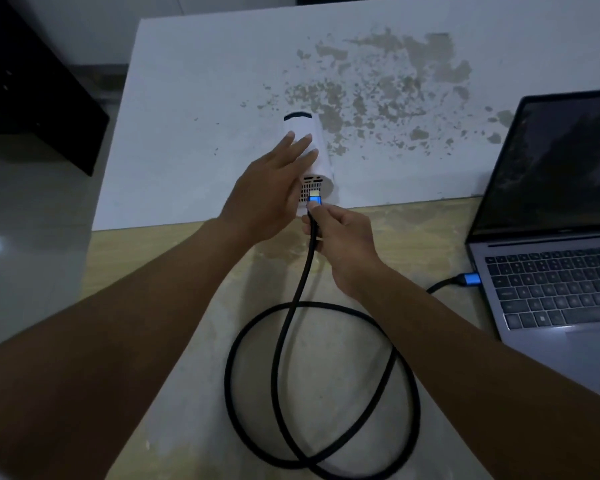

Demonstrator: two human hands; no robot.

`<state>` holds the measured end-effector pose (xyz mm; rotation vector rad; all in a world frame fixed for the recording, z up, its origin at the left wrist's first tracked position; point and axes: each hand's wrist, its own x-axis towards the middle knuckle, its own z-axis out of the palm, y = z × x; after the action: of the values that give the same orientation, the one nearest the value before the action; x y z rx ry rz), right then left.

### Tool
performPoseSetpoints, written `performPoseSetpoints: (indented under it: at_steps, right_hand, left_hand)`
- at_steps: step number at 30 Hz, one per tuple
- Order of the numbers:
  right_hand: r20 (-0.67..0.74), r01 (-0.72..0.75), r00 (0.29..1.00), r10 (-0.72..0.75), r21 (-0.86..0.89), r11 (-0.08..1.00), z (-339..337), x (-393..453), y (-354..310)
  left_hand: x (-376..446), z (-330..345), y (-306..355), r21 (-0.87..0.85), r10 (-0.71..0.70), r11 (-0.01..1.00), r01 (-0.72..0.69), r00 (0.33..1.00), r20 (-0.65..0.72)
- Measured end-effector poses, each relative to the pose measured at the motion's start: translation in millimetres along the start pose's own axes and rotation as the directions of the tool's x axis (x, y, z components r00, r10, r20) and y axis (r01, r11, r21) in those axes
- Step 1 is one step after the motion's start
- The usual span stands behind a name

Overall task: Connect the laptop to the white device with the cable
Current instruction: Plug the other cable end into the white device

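At white device (311, 147) — right hand (343, 244) pinches cable (291, 306) plug, unplugged.

R hand (343, 237) holds blue cable plug (314, 199) at white device (310, 150) rear; L hand (269, 188) steadies it.

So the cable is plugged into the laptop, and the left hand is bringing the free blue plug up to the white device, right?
Not quite: the head view shows the right hand holding the free blue plug at the white device; the left hand rests on the device. The cable is plugged into the laptop.
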<state>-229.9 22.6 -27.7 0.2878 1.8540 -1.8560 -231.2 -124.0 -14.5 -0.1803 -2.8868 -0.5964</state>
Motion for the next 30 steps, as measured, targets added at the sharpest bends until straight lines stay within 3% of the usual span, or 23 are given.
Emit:
performPoseSetpoints:
  at_steps: [4,30]
  right_hand:
    - [0.003,-0.014,1.0,0.014,0.002,1.0,6.4,10.4,-2.9]
    - [-0.011,-0.055,0.998,0.055,-0.008,0.998,14.7,20.1,-25.1]
  left_hand:
    - [1.2,1.7,-13.4,-0.033,0.006,0.999,-0.004,0.998,0.066]
    - [-1.4,3.4,-23.5,-0.112,0.047,0.993,-0.038,0.996,0.081]
